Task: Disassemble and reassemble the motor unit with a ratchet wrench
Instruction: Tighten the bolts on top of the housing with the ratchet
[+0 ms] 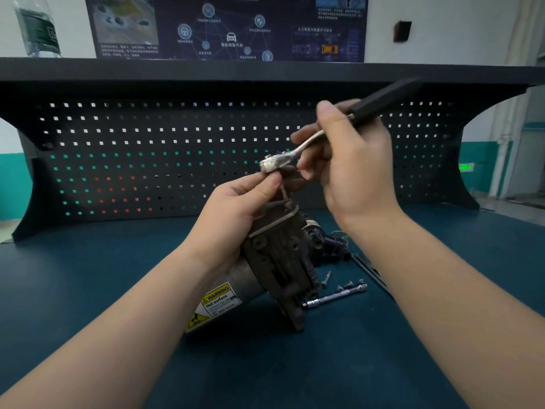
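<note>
1. The motor unit (265, 278) is resting tilted on the blue bench mat (88, 290), mid-bench, its cylinder with the yellow warning label (216, 302) pointing toward the person and its cast end raised toward the pegboard (147, 149).
2. The left hand (236, 211) is reaching over the upper edge of the motor unit, thumb and fingertips curling in to pinch something just under the wrench head; what they are pinching is too blurred to tell.
3. The right hand (351, 160) is gripping the ratchet wrench (324, 131) where the metal shank meets the black handle, fingers wrapping round it; the wrench head is sitting above the motor's top edge, the handle angling up and right toward the overhead shelf (265, 69).
4. An extension bar (336, 296) and loose bolts (345, 284) are lying on the mat just right of the motor unit, with dark small parts (330, 246) behind them.
5. Open mat is stretching to the left of the motor and along the near edge between the forearms.
6. A plastic bottle (37, 28) is standing on the shelf at far left.
</note>
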Available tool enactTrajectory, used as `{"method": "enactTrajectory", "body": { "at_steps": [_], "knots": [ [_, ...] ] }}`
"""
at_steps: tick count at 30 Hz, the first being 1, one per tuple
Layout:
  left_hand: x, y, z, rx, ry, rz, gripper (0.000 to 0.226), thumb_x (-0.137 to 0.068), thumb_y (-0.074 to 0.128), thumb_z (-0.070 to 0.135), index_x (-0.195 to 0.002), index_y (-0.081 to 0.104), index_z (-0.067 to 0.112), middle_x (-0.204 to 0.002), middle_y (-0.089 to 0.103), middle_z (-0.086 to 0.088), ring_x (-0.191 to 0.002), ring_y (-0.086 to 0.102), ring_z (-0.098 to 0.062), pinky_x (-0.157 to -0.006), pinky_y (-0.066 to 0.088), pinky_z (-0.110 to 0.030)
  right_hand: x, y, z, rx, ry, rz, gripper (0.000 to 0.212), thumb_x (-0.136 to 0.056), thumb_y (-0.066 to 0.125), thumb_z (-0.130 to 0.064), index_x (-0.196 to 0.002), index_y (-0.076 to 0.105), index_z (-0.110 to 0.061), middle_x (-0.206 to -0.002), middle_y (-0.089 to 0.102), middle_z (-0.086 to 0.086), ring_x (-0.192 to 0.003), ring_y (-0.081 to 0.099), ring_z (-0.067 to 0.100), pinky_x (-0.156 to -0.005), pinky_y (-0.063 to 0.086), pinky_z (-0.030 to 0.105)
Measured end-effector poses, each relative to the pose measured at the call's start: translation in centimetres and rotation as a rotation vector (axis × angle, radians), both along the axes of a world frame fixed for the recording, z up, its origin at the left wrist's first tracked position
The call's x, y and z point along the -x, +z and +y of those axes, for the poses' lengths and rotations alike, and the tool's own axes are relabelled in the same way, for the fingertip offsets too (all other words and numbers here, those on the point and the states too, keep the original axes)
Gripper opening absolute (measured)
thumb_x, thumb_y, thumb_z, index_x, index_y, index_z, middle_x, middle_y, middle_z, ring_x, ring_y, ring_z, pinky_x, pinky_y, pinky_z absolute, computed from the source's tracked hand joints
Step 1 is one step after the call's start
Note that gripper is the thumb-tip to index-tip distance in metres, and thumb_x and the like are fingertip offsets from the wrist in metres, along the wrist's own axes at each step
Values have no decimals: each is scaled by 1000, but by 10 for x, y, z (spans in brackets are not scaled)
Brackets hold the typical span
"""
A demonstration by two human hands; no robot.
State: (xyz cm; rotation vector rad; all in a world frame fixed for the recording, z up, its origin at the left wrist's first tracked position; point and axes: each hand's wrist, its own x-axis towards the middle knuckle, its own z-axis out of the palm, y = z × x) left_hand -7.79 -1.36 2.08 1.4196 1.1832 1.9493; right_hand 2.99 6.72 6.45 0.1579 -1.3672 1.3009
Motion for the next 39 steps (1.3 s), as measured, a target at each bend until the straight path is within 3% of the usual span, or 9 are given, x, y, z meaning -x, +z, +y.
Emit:
{"method": "enactTrajectory", "body": {
  "at_steps": [2, 4, 10, 12, 14, 17, 20, 28, 39],
  "knots": [
    [1, 1, 0, 4, 34, -15, 24, -78, 63, 28, -90, 78, 14, -90, 76, -3, -75, 70, -15, -63, 57, -26, 3, 3, 5, 246, 154, -22, 21, -100, 49, -14, -79, 49, -9, -62, 64, 7, -42, 52, 12, -41, 40, 22],
    [1, 0, 2, 12, 60, -5, 23, -77, 64, 29, -88, 79, 16, -88, 76, -3, -73, 69, -15, -61, 56, -25, 5, 0, 4, 181, 78, -11, 20, -99, 50, -15, -81, 49, -9, -65, 65, 9, -43, 52, 14, -42, 41, 23],
    [-4, -1, 5, -64, 283, 156, 37, -86, 51, 3, -59, 69, 20, -56, 66, 18, -53, 60, 8, -50, 43, -6, 8, -21, -19, -966, -599, 83, 11, -81, 66, 2, -87, 59, 7, -76, 49, -1, -61, 52, 17, -61, 45, 28],
    [-5, 0, 4, -45, 225, 121, 30, -87, 59, 7, -66, 76, 22, -61, 70, 11, -55, 63, 3, -51, 48, -11, 6, -12, -13, -789, -559, 37, 10, -86, 64, -5, -87, 57, 0, -72, 55, -3, -58, 53, 10, -59, 46, 22],
    [-6, 1, 0, 8, 111, 35, 13, -83, 66, 22, -84, 78, 16, -78, 75, 0, -63, 67, -9, -57, 54, -21, -1, 1, -3, -297, -245, -34, 10, -95, 57, -13, -87, 51, -8, -68, 63, 5, -51, 58, 12, -50, 46, 24],
    [-1, 3, -2, 50, 63, -25, 27, -85, 62, 25, -103, 73, 9, -98, 75, -6, -79, 68, -18, -65, 59, -29, -5, 11, 15, 254, 212, -123, 17, -100, 47, -11, -84, 50, -8, -61, 65, 6, -44, 54, 11, -42, 43, 20],
    [-2, 4, -3, 58, 42, -48, 27, -83, 61, 22, -103, 72, 8, -98, 75, -6, -79, 69, -18, -65, 59, -28, -2, 7, 18, 212, 250, -127, 21, -101, 45, -10, -80, 49, -7, -62, 65, 6, -45, 53, 11, -43, 43, 22],
    [1, -1, -1, 29, 79, -30, 21, -79, 61, 22, -89, 78, 15, -89, 76, -5, -78, 71, -15, -67, 58, -26, -2, 1, -9, -440, -178, -190, 13, -97, 53, -14, -90, 43, -19, -76, 62, 5, -56, 60, 10, -53, 45, 20],
    [-7, 3, -4, 54, 89, -17, 25, -74, 64, 29, -84, 77, 11, -85, 75, -3, -70, 68, -14, -62, 58, -26, -6, 10, 16, 261, 382, -174, 19, -100, 48, -11, -81, 49, -9, -68, 68, 6, -45, 51, 8, -41, 40, 18]
  ]
}}
